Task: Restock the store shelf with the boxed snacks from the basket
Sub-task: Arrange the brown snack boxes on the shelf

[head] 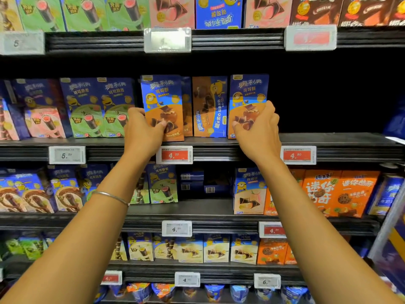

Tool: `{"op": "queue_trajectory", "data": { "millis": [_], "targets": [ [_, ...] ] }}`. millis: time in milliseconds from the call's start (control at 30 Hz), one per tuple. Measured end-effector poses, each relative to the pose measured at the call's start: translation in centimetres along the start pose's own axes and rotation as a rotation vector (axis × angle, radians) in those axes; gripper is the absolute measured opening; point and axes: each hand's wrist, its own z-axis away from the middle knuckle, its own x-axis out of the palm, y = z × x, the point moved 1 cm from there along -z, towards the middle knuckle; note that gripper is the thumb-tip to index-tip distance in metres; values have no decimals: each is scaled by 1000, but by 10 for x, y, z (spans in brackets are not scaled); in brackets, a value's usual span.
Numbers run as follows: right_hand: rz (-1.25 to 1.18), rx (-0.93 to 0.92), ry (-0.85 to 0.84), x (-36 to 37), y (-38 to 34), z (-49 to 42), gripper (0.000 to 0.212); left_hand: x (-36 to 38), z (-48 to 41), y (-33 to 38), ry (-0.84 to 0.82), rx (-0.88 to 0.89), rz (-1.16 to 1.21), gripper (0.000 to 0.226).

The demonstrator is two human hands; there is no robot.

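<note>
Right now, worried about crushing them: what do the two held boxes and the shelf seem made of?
Left box and right box: likely thin glossy printed cardboard, given sharp folded edges. Shelf: apparently matte black metal or plastic, ribbed front.

You had one view only, from the wide-angle camera on your head. It faced the store shelving nearly square on and stood close to it: your forearms rose from the bottom corners to the middle of the frame. There your left hand held the left box and your right hand held the right box, both on the middle shelf, which crossed the picture near its centre. The top row of boxes was cut by the upper edge, the bottom row of packs by the lower edge. The lens bowed the shelf lines toward both sides.
</note>
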Motion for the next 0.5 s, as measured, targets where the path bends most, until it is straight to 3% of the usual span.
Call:
{"op": "queue_trajectory", "data": {
  "millis": [500],
  "targets": [
    [58,20,23,1,-1,-7,82,16,-11,5,-20,-7,-87,44]
  ]
}}
